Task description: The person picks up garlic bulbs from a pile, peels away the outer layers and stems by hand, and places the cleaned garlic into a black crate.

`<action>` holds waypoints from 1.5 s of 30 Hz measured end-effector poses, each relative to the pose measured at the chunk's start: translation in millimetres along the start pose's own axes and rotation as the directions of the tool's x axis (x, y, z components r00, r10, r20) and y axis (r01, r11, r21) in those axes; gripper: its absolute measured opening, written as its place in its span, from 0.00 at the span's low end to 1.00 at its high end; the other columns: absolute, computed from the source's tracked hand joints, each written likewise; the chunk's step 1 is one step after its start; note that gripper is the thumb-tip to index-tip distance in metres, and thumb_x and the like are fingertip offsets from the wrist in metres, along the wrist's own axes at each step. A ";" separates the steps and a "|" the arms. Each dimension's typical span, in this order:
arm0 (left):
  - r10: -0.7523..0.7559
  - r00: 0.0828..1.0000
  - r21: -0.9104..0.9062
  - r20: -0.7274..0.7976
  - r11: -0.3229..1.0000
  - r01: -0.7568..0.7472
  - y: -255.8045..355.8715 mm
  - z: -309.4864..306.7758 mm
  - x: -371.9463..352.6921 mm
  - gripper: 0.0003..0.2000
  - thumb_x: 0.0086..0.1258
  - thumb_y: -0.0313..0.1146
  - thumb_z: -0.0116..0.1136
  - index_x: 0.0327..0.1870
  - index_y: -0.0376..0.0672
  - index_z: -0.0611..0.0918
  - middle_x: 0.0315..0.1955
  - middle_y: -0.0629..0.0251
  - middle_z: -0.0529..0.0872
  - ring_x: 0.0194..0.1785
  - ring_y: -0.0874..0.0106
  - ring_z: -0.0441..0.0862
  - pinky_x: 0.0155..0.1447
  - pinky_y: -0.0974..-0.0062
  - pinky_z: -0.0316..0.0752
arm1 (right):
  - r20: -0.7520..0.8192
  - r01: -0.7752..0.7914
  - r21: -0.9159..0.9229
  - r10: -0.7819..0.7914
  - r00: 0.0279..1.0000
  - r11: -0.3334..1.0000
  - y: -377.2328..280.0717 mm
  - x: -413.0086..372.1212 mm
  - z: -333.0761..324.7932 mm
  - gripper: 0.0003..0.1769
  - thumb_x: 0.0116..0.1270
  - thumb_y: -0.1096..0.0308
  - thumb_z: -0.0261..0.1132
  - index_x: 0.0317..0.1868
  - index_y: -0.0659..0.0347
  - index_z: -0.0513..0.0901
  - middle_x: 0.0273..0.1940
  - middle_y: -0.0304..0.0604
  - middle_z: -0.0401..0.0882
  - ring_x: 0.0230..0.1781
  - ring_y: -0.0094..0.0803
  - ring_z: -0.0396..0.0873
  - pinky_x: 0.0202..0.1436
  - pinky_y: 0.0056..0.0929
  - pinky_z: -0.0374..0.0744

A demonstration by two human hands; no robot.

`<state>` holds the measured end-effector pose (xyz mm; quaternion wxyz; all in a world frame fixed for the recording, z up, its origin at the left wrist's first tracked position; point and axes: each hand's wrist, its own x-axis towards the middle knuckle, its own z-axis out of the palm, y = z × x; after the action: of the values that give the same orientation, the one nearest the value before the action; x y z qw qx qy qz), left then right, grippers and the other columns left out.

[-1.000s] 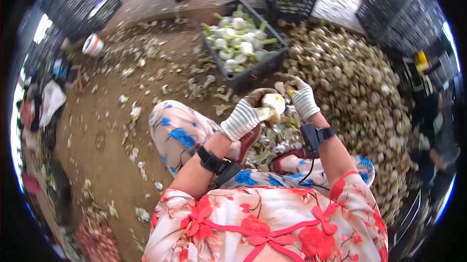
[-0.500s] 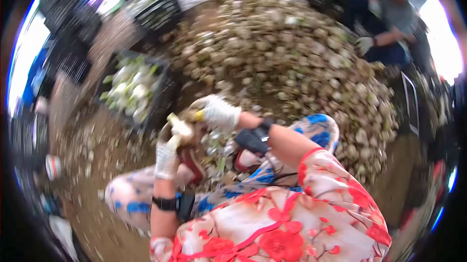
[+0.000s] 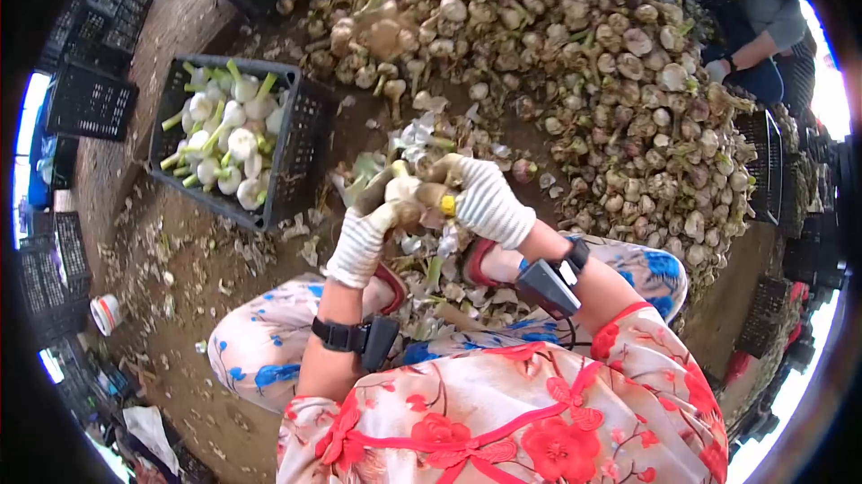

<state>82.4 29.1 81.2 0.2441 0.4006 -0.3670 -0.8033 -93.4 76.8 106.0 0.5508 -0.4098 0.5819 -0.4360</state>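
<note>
In the head view both my hands wear white gloves with dirty brownish fingers. My left hand [image 3: 365,237] is wrapped round a pale garlic bulb [image 3: 402,187] with a short stem. My right hand [image 3: 480,199] meets it at the bulb's right side, its fingers closed; a small yellow thing [image 3: 448,205] shows at the fingers, and whatever they grip is hidden. Below and around the hands lie loose peels [image 3: 422,141]. To the left, a black crate [image 3: 285,147] holds several white bulbs with green stems.
A large heap of unpeeled garlic [image 3: 620,116] spreads ahead and right. A co-worker's gloved hand [image 3: 717,70] is at its right edge. More black crates [image 3: 90,102] stand along the left side; a white cup-like container [image 3: 106,314] lies at lower left.
The view has shifted and become sharper. Both hands and the bulb appear farther right in the frame, still close together. The co-worker appears farther right.
</note>
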 end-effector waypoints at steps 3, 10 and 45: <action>-0.048 0.994 -0.019 0.095 0.999 0.050 -14.0 3.0 -5.3 0.27 0.54 0.25 0.58 0.59 0.34 0.68 0.43 0.64 0.79 0.41 0.77 0.77 0.46 0.80 0.74 | -0.092 0.076 -0.088 -0.084 0.992 0.993 36.8 -13.0 -2.5 0.10 0.59 0.67 0.62 0.34 0.67 0.77 0.24 0.40 0.77 0.24 0.18 0.71 0.24 0.22 0.71; 0.054 0.981 -0.099 0.185 0.994 -0.036 -15.9 31.0 -16.8 0.20 0.61 0.26 0.55 0.56 0.40 0.72 0.49 0.65 0.77 0.49 0.74 0.75 0.53 0.78 0.71 | -0.094 -0.009 0.505 0.066 0.993 0.863 37.0 -45.9 -17.9 0.11 0.63 0.66 0.61 0.43 0.64 0.78 0.34 0.35 0.78 0.31 0.18 0.74 0.33 0.17 0.75; 0.329 0.927 -0.139 0.178 0.941 -0.307 -44.0 50.9 -25.0 0.12 0.62 0.34 0.59 0.44 0.40 0.76 0.38 0.66 0.79 0.45 0.72 0.77 0.51 0.76 0.73 | -0.219 0.160 0.034 -0.148 0.964 0.987 88.9 -60.9 -52.2 0.21 0.54 0.60 0.68 0.42 0.67 0.77 0.28 0.44 0.79 0.27 0.24 0.73 0.31 0.26 0.73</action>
<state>50.2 93.2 79.1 0.3548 0.2396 -0.4053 -0.8077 -141.7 163.3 38.7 0.4593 -0.3897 0.5931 -0.5342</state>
